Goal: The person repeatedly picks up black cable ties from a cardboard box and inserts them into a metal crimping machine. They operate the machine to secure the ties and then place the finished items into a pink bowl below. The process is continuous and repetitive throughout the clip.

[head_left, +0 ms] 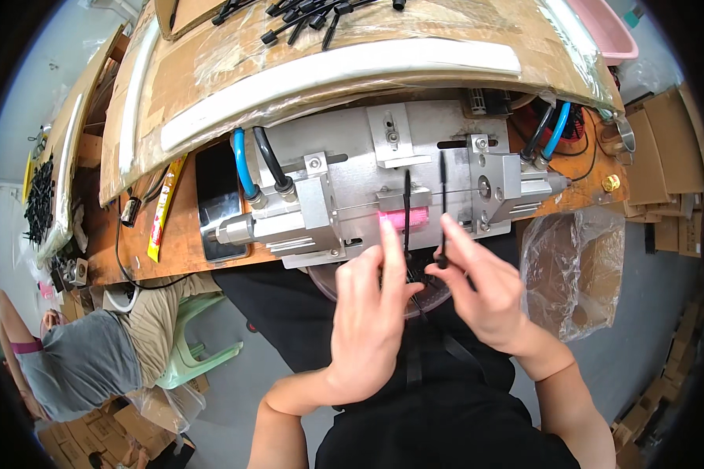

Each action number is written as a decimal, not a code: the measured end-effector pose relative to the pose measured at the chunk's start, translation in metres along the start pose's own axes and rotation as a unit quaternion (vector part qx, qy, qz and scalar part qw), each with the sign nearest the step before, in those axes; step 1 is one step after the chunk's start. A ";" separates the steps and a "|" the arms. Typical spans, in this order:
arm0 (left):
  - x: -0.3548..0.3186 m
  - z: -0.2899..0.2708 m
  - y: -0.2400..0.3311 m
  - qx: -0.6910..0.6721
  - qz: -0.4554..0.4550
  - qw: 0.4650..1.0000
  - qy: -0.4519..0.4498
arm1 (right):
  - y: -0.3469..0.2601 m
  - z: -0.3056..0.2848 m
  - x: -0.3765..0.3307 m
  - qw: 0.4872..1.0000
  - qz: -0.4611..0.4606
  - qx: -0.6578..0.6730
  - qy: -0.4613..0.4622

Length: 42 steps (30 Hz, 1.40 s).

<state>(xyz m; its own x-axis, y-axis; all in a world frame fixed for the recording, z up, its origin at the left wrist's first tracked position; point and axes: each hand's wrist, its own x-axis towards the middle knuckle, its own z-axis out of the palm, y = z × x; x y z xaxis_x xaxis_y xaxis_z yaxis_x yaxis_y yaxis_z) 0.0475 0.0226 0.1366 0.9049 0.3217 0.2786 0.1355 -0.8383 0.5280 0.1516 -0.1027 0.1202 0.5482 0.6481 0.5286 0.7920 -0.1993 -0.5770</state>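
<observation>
Right hand [485,291] pinches a black stick [444,199] near its lower end, thumb and index meeting on it, brush-like tip up, well above the fingers. Left hand [368,313] has the index stretched up to the pink block [419,218], fingertip at or against its lower left edge, thumb out to the side; a second stick [406,227] stands upright just right of that index, crossing in front of the block. Can't tell if the left hand grips it: its lower end is lost among fingers and clutter. Both sticks are between the left clamp [297,217] and right clamp [507,186] on the metal plate [348,129], near side, over the rim of a clear bowl [321,287]. A thin wire [360,205] runs across from the left clamp toward the block. Risks, my judgement: right stick could tilt or twist, since the pinch is low and narrow with most of the length unsupported. Either stick could drop into the bowl if the hold loosens; it sits right below. Tips could knock, the sticks being near each other and close to parallel. Left stick might snag the wire if pushed forward. Fingers could get nipped if the clamps, fed by blue hoses [240,160], moved with hands this near.
</observation>
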 end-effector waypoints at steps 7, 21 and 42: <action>-0.019 -0.009 -0.009 -0.010 -0.035 0.999 0.019 | -0.001 0.025 -0.006 0.997 0.005 -0.012 -0.075; 0.109 -0.068 -0.059 0.013 0.080 0.980 0.184 | 0.000 -0.020 0.112 0.983 -0.132 -0.131 0.007; 0.173 -0.082 -0.082 0.078 0.169 0.970 0.154 | 0.031 -0.085 0.192 0.970 0.172 0.170 0.007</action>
<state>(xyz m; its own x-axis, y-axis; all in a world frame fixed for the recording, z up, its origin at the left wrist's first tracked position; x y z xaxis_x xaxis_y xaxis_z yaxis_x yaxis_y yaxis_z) 0.1593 0.1833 0.2070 0.7478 0.1132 0.6542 -0.0670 -0.9675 0.2440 0.3038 -0.0472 0.2570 0.7706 0.5749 0.2749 0.4279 -0.1471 -0.8918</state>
